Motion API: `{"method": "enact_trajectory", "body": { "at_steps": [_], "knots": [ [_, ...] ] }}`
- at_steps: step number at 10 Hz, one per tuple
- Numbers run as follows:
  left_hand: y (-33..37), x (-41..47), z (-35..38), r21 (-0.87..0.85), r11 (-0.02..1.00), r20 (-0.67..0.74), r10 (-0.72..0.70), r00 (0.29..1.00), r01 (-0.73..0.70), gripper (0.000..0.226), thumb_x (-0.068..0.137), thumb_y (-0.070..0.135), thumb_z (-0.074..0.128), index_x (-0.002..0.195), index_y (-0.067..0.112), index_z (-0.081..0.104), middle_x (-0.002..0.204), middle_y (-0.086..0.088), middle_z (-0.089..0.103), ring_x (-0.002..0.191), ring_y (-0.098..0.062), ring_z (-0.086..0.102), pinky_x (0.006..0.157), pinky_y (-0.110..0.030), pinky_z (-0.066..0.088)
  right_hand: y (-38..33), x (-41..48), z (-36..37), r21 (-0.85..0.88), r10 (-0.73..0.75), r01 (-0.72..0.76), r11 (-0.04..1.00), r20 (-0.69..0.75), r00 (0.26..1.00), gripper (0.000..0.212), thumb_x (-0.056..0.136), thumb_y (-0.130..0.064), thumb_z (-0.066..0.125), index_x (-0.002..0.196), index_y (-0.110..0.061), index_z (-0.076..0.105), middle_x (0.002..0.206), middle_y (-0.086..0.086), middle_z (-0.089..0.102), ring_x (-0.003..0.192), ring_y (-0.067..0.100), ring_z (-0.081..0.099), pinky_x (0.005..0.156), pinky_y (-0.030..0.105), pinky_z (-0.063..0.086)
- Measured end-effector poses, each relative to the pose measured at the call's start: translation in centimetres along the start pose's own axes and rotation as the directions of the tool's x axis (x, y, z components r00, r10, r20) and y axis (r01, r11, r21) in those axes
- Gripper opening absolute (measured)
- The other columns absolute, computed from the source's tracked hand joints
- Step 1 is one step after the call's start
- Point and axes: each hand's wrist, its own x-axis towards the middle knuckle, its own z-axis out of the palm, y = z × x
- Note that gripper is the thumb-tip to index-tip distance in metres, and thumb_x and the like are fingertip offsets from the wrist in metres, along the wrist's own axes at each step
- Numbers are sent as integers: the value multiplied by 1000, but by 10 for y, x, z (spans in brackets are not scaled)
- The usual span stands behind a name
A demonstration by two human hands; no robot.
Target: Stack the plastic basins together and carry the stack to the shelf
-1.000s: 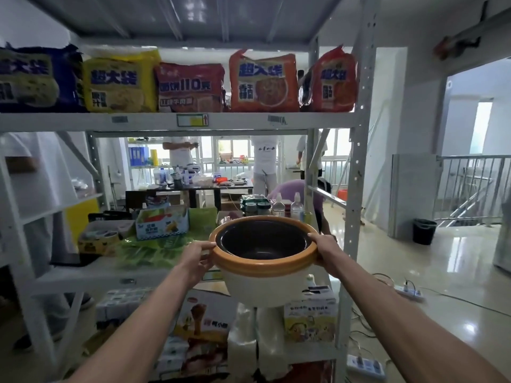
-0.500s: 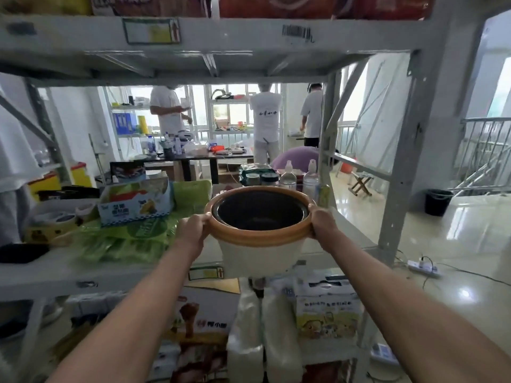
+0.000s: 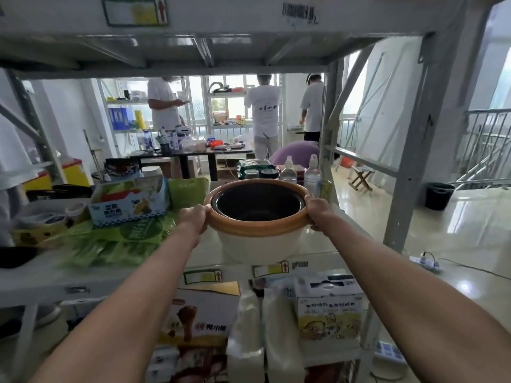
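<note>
Gripping stacked basins [image 3: 260,239] by the orange rim, left hand [image 3: 193,218], right hand [image 3: 318,214], opposite sides, over shelf [image 3: 318,244].

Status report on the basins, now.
Left hand and right hand grip the orange rim of the basin stack. Stack at middle shelf. Water bottles stand close behind.

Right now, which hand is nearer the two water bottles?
The right hand. It grips the basin stack's right rim, just below and in front of the water bottles. The left hand grips the opposite rim, across the stack from them.
</note>
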Motion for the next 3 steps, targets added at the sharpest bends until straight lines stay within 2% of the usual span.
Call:
{"method": "enact_trajectory", "body": {
  "at_steps": [1,2,3],
  "knots": [
    [8,-26,-1,615,773,-55,240,969,-156,36,100,36,50,117,13,71,118,-11,67,102,-32,63,88,-35,49,-11,-22,-10,-462,-155,94,882,-94,984,60,112,-45,21,155,-9,41,157,18,46,141,36,46,115,45,36],
    [13,-62,-3,837,381,147,533,833,-392,51,102,40,30,141,21,58,152,-3,50,137,-27,47,110,-45,37,-16,-42,-20,-600,-346,220,769,-102,933,70,99,-63,18,160,-30,27,172,8,24,156,34,23,122,60,20],
    [25,-79,-6,838,136,392,523,757,-528,68,95,49,15,145,23,53,157,2,45,144,-21,38,111,-48,37,-29,-61,-25,-680,-389,305,666,33,921,74,100,-63,18,163,-24,24,174,10,16,160,34,11,126,59,12]
  ]
}}
